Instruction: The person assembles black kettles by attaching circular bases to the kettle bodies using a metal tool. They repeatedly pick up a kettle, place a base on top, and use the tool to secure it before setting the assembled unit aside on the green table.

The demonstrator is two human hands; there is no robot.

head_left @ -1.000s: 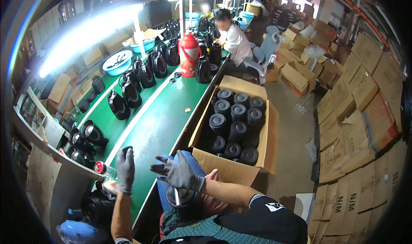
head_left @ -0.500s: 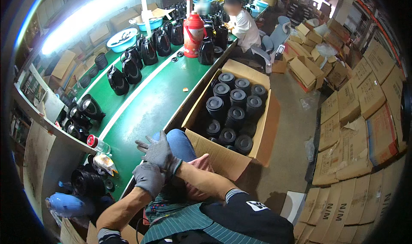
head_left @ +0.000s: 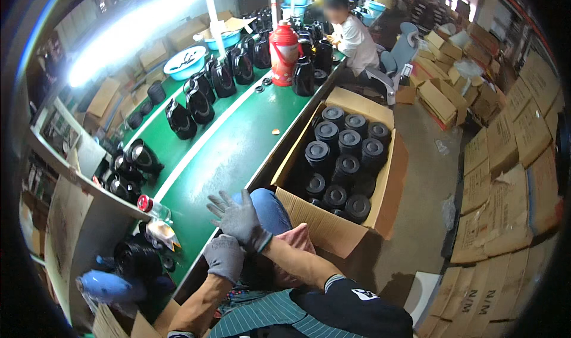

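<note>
Both of my hands wear grey work gloves and are close together over my lap, beside the table's near edge. My right hand has its fingers spread and holds nothing. Against its wrist, my left hand is closed on the cuff of the right glove; its fingertips are partly hidden. Just right of my knee stands an open cardboard box with several black cylindrical, lidded parts upright inside.
Along the green table stand black kettle-like housings, a red thermos flask, a jar with a red lid and a blue basin. A co-worker sits at the far end. Stacked cartons line the right side.
The whole view has shifted, so the scene sits farther right and slightly lower. My left hand stays at the right wrist, and the right fingers remain spread.
</note>
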